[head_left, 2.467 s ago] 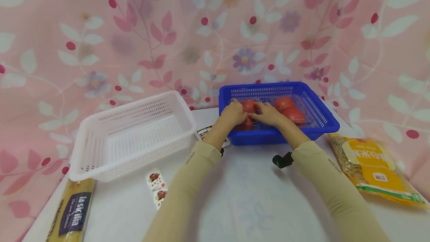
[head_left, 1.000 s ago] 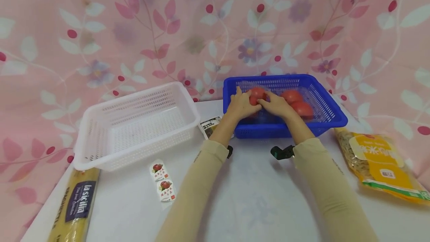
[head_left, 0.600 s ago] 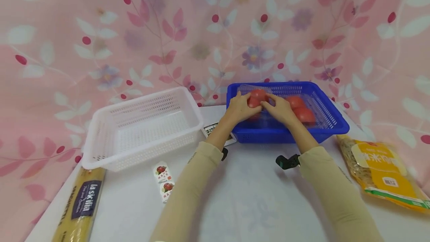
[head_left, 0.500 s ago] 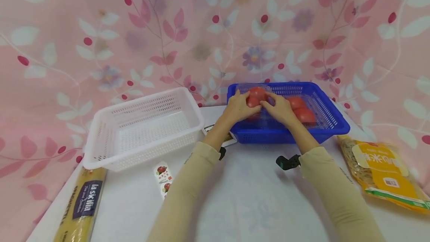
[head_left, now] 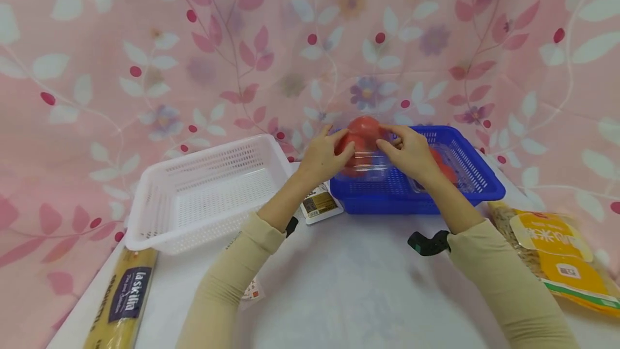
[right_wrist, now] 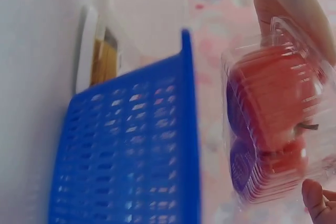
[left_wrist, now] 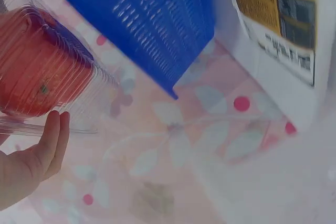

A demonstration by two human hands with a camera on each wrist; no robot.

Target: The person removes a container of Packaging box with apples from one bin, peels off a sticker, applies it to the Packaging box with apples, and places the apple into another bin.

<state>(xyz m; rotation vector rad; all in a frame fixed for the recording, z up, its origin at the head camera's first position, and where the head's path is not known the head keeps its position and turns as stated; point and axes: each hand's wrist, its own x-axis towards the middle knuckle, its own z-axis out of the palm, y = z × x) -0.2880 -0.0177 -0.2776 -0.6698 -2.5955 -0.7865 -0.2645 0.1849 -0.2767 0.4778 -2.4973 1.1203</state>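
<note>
My left hand point(head_left: 322, 156) and right hand point(head_left: 410, 155) grip opposite ends of a clear plastic box of tomatoes point(head_left: 364, 129). They hold it tilted above the left part of a blue basket point(head_left: 387, 207). In the left wrist view, fingers point(left_wrist: 54, 137) bear on the rim of the ribbed box point(left_wrist: 79, 90). The right wrist view shows the box point(right_wrist: 270, 124) from below, outside the basket wall point(right_wrist: 126, 145), with a stem on one tomato. More tomatoes point(head_left: 444, 170) lie in another clear box at the basket's right end, partly behind my right hand.
A white basket point(head_left: 208, 225) stands to the left, with a spaghetti pack point(head_left: 127, 298) in front. A flat label pouch point(head_left: 321, 206) lies between the baskets. A yellow grain bag point(head_left: 557, 252) is at the right. My left sleeve partly covers a sticker strip point(head_left: 253, 291). Floral cloth hangs behind.
Both hands have lifted the box of tomatoes up out of the blue basket and slightly left. The left forearm has swung left, over the sticker strip, and uncovered the pouch.
</note>
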